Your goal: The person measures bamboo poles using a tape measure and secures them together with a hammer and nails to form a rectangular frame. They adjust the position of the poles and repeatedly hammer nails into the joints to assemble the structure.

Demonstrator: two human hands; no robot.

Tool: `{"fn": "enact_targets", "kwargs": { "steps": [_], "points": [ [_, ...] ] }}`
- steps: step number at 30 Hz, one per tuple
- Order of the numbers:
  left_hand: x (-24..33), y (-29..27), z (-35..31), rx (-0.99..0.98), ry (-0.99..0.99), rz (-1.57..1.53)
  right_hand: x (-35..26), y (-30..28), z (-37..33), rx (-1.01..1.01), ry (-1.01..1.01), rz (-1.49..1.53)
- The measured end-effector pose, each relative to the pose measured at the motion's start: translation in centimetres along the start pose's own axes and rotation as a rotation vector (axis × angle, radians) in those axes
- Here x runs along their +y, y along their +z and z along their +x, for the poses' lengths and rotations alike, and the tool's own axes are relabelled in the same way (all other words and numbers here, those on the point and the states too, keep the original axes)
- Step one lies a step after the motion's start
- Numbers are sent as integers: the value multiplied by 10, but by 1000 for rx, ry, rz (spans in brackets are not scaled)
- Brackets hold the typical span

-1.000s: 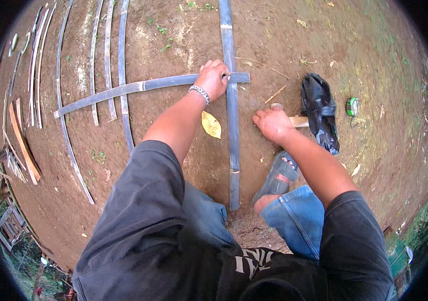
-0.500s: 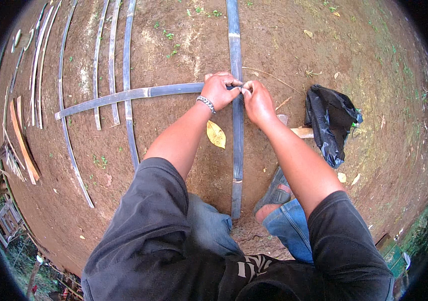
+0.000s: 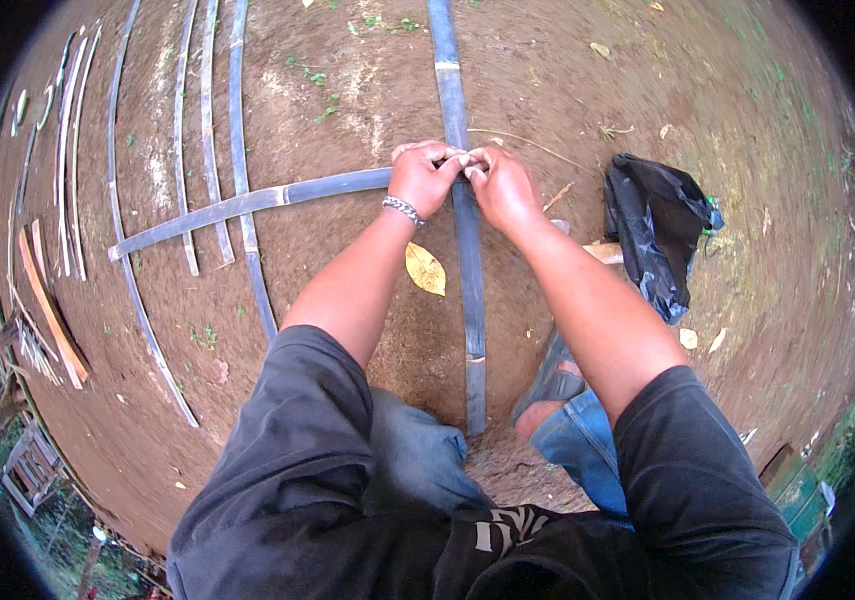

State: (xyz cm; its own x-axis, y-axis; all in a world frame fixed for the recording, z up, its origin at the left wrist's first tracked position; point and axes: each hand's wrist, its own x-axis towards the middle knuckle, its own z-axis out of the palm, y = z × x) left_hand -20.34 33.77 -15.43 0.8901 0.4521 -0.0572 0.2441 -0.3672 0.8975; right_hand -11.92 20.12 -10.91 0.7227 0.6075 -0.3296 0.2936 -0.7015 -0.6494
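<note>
My left hand (image 3: 423, 182) and my right hand (image 3: 503, 192) meet fingertip to fingertip over the place where two bamboo slats join. Both hands are closed in a pinch; whatever lies between the fingers is too small and covered to make out. One dark bamboo slat (image 3: 469, 290) runs lengthwise away from me on the ground. The other bamboo slat (image 3: 217, 212) reaches leftward from under my left hand, crossing over several thinner strips. Its right end is hidden by my fingers.
Several long bamboo strips (image 3: 238, 130) lie on the bare soil at left, with brown wood pieces (image 3: 55, 305) farther out. A black plastic bag (image 3: 652, 235) lies right of my right forearm, partly over a pale wooden piece (image 3: 605, 252). A yellow leaf (image 3: 425, 270) rests between my arms.
The view has shifted and turned slightly. Both hands stay pinched together at the slats' joint, with the right fingers now curled a little differently.
</note>
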Motion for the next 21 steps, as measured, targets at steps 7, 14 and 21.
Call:
{"fn": "enact_targets", "kwargs": {
  "steps": [7,14,21],
  "points": [
    [6,-2,-9,-5,73,235,81,-91,-85,144,-93,-256],
    [2,3,-11,65,181,295,146,-158,-122,-76,135,-580],
    [-2,6,-11,124,258,331,156,-154,-110,-157,234,-813]
  ]
}}
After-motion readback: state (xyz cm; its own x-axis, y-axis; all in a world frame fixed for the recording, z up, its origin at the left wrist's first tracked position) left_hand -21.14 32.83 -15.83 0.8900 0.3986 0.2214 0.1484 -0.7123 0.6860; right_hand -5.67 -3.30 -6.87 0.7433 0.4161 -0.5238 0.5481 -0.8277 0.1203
